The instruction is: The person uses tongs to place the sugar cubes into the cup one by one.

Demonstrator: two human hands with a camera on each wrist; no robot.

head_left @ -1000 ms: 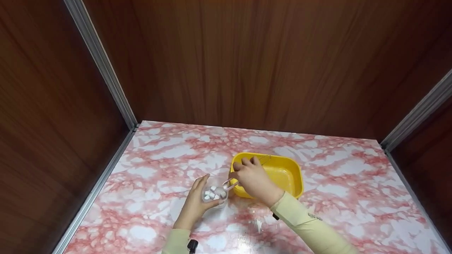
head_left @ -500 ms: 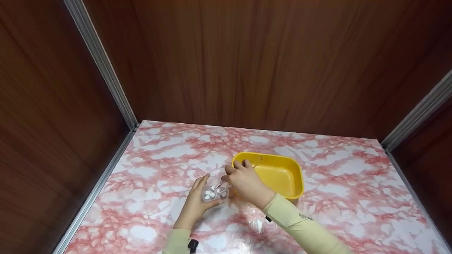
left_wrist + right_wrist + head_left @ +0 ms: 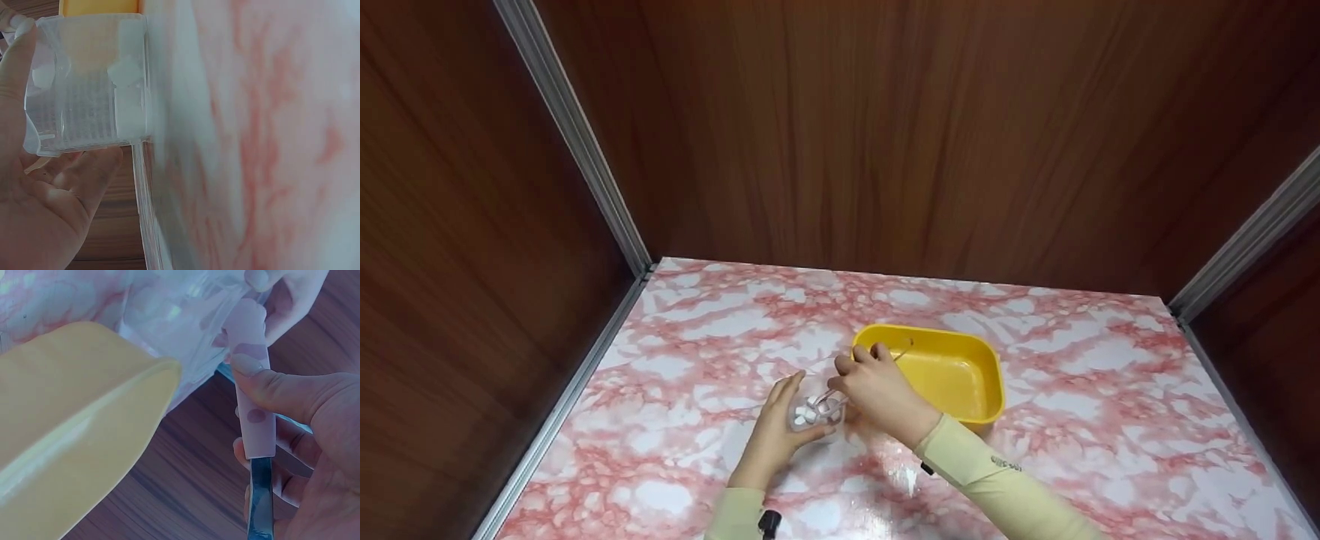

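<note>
In the head view my left hand (image 3: 772,431) holds a clear plastic box (image 3: 90,95) on the table, thumb on its near side and fingers along its left. Several small white blocks (image 3: 801,418) lie inside it. My right hand (image 3: 883,396) grips a pair of tongs, pale pink (image 3: 256,410) toward the tips with metal arms behind. Its thumb presses on the pink part in the right wrist view. The tong tips reach into the mouth of the box, among the blocks. Whether they pinch a block I cannot tell.
A yellow tub (image 3: 994,375) stands just right of the box, partly under my right hand. The table (image 3: 697,360) has a red and white marbled top. Brown wood-grain panels (image 3: 870,150) rise behind it and at both sides.
My right hand has moved left and the tong tips have gone from the box's right rim, with a white block between them, down into the box. My left hand has stayed put.
</note>
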